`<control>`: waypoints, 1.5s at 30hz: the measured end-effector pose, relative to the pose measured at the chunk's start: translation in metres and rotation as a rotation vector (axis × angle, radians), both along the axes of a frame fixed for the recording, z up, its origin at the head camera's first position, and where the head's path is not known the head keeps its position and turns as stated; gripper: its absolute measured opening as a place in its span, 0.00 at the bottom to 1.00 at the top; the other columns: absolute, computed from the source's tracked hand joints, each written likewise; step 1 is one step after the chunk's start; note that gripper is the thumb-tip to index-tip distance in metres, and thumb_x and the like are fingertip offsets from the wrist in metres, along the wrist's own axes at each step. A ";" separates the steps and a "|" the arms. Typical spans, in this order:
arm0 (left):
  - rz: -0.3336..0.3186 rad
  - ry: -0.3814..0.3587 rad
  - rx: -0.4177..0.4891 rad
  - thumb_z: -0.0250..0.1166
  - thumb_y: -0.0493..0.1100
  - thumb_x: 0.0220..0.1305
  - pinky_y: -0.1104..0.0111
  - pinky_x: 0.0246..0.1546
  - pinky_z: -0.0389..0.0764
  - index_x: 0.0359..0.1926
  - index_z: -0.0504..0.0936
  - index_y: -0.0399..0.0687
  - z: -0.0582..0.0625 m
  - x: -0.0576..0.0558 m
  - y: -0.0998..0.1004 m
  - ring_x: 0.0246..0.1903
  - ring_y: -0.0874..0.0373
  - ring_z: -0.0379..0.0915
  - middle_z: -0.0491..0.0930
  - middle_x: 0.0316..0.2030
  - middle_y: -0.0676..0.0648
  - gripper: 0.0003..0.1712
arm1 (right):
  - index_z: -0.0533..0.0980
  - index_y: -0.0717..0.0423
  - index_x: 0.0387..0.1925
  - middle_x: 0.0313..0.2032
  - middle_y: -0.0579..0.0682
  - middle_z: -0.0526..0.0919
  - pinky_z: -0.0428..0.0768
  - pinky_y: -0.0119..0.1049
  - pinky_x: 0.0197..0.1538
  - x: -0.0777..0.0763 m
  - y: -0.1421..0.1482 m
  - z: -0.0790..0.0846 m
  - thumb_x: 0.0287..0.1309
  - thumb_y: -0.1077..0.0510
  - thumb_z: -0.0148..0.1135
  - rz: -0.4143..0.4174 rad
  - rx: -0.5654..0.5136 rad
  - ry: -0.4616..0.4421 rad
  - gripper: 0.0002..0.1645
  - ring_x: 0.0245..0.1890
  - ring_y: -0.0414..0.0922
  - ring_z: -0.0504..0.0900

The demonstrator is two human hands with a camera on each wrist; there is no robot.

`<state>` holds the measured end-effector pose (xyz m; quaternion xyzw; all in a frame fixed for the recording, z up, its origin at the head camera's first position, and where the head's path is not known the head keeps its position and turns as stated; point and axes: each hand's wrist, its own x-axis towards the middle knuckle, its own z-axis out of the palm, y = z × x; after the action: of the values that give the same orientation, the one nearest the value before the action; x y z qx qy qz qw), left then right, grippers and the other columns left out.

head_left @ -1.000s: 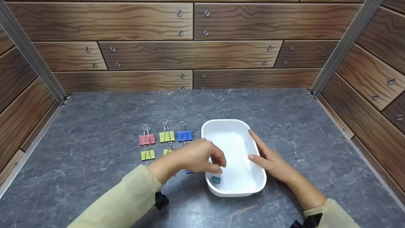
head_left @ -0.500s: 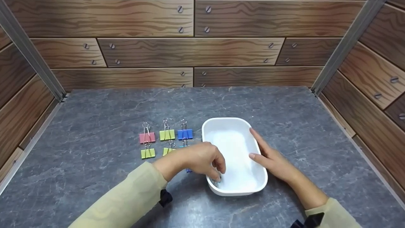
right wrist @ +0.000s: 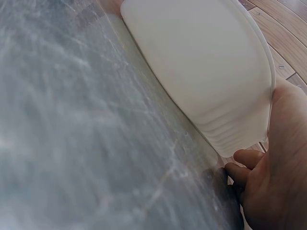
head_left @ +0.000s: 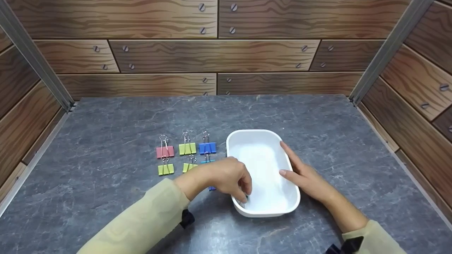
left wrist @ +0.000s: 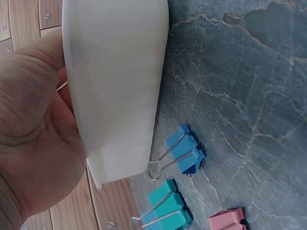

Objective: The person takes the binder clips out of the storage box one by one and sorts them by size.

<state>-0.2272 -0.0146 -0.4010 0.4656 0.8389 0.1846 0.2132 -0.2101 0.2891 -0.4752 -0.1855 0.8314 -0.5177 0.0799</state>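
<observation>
On the grey marbled table stands a deep white plastic container (head_left: 265,213). My left hand (head_left: 229,174) reaches over its left rim and pinches a small dark green binder clip (head_left: 247,197) low inside the near-left corner. Most of that clip is hidden behind the thumb; a bit of wire handle (left wrist: 62,86) shows between the fingers in the left wrist view. My right hand (head_left: 309,181) holds the container's right side, thumb over the rim and fingers along the outer wall.
Left of the container, binder clips lie in rows: a pink clip (head_left: 165,152), yellow-green clips (head_left: 187,148) and a blue clip (head_left: 207,148) among them. The left forearm covers some. Teal (left wrist: 170,206) and blue clips (left wrist: 186,151) lie close by the container. Wood-patterned panels (head_left: 162,56) enclose the table.
My left hand has lowered into the container and its fingertips have closed on the dark green binder clip, which lay uncovered earlier. The right hand keeps its hold. The head view has tilted slightly.
</observation>
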 end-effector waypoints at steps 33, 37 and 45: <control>0.002 0.063 -0.070 0.80 0.44 0.59 0.76 0.42 0.72 0.37 0.94 0.59 0.001 0.000 0.007 0.29 0.71 0.74 0.84 0.26 0.68 0.05 | 0.46 0.31 0.86 0.82 0.58 0.53 0.76 0.31 0.62 0.000 -0.001 0.001 0.77 0.51 0.61 0.005 -0.003 -0.010 0.49 0.78 0.56 0.60; 0.001 0.072 -0.049 0.79 0.45 0.61 0.77 0.42 0.73 0.38 0.94 0.58 0.000 0.000 0.006 0.29 0.72 0.75 0.85 0.28 0.66 0.04 | 0.46 0.31 0.86 0.83 0.58 0.52 0.74 0.29 0.63 0.000 -0.001 0.003 0.77 0.51 0.61 -0.003 0.010 -0.009 0.48 0.78 0.55 0.58; 0.003 0.078 -0.022 0.78 0.46 0.63 0.78 0.38 0.73 0.37 0.94 0.57 -0.003 -0.001 0.006 0.28 0.74 0.75 0.86 0.28 0.66 0.02 | 0.47 0.31 0.86 0.82 0.58 0.54 0.74 0.29 0.63 0.000 -0.001 0.003 0.76 0.50 0.62 -0.012 0.023 -0.011 0.48 0.78 0.55 0.59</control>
<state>-0.2277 -0.0091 -0.4036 0.4689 0.8492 0.1573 0.1849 -0.2097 0.2884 -0.4725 -0.1765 0.8378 -0.5098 0.0836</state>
